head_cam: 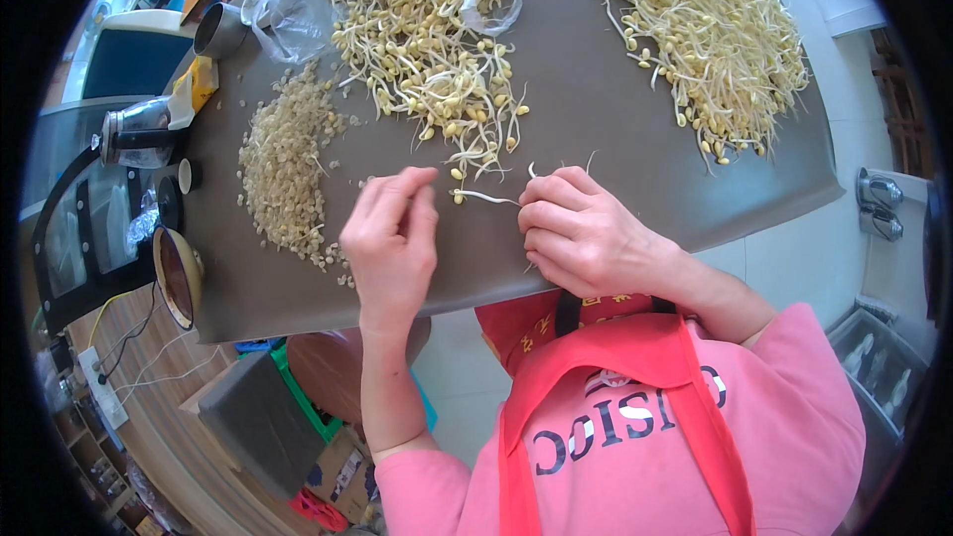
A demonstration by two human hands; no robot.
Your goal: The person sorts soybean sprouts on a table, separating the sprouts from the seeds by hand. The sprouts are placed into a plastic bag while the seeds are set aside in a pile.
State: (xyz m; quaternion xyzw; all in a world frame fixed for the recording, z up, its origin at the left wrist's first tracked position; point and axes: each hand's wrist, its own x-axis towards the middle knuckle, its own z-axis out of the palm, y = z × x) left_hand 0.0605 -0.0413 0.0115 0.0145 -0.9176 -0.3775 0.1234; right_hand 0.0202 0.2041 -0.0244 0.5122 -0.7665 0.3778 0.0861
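My left hand (394, 238), slightly blurred, has thumb and forefinger drawn together beside the pile of loose bean hulls (287, 164); nothing shows between them. My right hand (577, 227) is curled around several bean sprouts, whose thin ends poke out above and below the fingers. One sprout (488, 197) reaches left from its fingertips, its yellow bean head lying between the two hands. Ahead, a large heap of soybean sprouts (424, 52) spreads down towards my hands. A second heap of sprouts (715, 52) lies at the right of the brown table cover (566, 89).
Clear plastic bags (287, 7) lie by the middle heap. Along the table's left side stand a metal cup (220, 30), a glass jug (141, 132), a small cup (188, 176) and a tilted bowl (179, 275). The cover's near edge runs under my forearms.
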